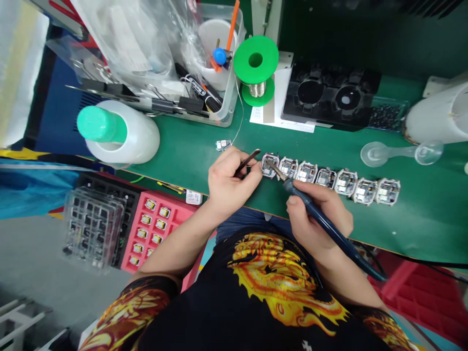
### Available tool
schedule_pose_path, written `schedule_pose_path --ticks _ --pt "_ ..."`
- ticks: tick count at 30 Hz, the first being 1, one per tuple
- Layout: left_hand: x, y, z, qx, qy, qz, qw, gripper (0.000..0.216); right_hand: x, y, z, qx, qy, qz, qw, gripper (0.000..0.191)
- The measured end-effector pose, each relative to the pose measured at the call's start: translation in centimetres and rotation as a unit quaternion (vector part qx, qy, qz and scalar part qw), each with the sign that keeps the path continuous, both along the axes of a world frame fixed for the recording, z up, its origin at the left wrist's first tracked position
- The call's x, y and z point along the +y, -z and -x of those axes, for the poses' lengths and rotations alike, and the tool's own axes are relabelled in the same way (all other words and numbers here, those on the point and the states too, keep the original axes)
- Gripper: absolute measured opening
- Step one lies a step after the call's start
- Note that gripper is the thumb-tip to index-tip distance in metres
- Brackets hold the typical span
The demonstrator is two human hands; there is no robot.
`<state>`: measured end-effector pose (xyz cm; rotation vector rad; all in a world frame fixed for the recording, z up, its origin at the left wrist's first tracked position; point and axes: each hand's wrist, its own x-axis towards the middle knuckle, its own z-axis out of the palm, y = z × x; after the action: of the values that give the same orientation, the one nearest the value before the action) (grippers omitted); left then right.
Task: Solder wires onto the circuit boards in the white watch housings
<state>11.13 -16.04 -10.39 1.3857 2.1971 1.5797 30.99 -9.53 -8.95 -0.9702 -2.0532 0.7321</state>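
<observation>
My right hand grips a dark blue soldering iron like a pen, its tip touching the leftmost of several small round circuit modules lined up in a row on the green mat. My left hand pinches metal tweezers whose tips point at that same module. A thin solder wire runs down from a green spool toward the work spot. A single small board lies apart just above my left hand.
A white bottle with a green cap lies on its side at left. A clear bin holds pens and tools. A black tray, a white cylinder and a clear dumbbell-shaped piece sit at right. A pink parts tray stands below the table edge.
</observation>
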Motion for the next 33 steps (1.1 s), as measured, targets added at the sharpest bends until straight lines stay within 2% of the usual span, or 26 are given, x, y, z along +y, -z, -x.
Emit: schedule_pose_path --ticks 3,7,8,11,13,16,18,21,24,27,30,33 --pt "-1.0 -0.2 0.2 0.001 -0.002 -0.007 1.0 0.011 -0.5 0.8 -0.6 0.039 0.021 0.022 0.999 0.022" --pt "-3.6 -0.6 1.0 0.048 0.008 0.047 0.998 0.007 -0.5 1.4 -0.5 0.073 0.017 0.043 0.996 0.026" --pt "-4.3 -0.7 1.2 0.062 0.012 0.069 0.996 0.012 -0.4 1.4 -0.3 0.079 0.005 0.032 0.996 0.025" --pt "-6.2 -1.5 1.8 0.084 0.016 0.116 0.99 0.042 0.3 1.1 0.3 0.089 -0.044 0.012 0.995 0.03" --pt "-6.9 -2.6 1.9 0.077 0.017 0.106 0.991 0.047 0.5 1.1 0.7 0.102 -0.061 0.026 0.993 0.037" --pt "-6.6 -5.0 1.6 0.009 0.053 0.059 0.997 0.024 0.5 1.2 0.9 0.118 -0.056 0.06 0.99 0.044" --pt "-5.6 -6.6 1.2 -0.027 0.092 0.031 0.995 0.025 0.3 1.1 1.0 0.106 -0.056 0.058 0.991 0.047" --pt "-3.4 -7.8 0.9 0.009 0.12 0.003 0.993 0.023 0.3 0.8 1.5 0.084 -0.068 0.026 0.994 0.051" --pt "-1.3 -6.9 1.6 0.024 0.119 0.006 0.993 0.019 0.6 0.7 2.2 0.07 -0.099 -0.027 0.992 0.052" --pt "-0.4 -4.7 2.8 0.019 0.119 0.013 0.993 0.015 1.1 1.1 3.0 0.053 -0.135 -0.057 0.988 0.051" --pt "-0.6 -2.7 3.8 0.007 0.116 0.036 0.993 0.013 1.4 1.5 3.4 0.023 -0.164 -0.068 0.984 0.051" --pt "-1.3 -1.7 4.3 -0.031 0.102 0.066 0.992 0.014 1.5 1.6 3.4 0.014 -0.182 -0.07 0.981 0.051"
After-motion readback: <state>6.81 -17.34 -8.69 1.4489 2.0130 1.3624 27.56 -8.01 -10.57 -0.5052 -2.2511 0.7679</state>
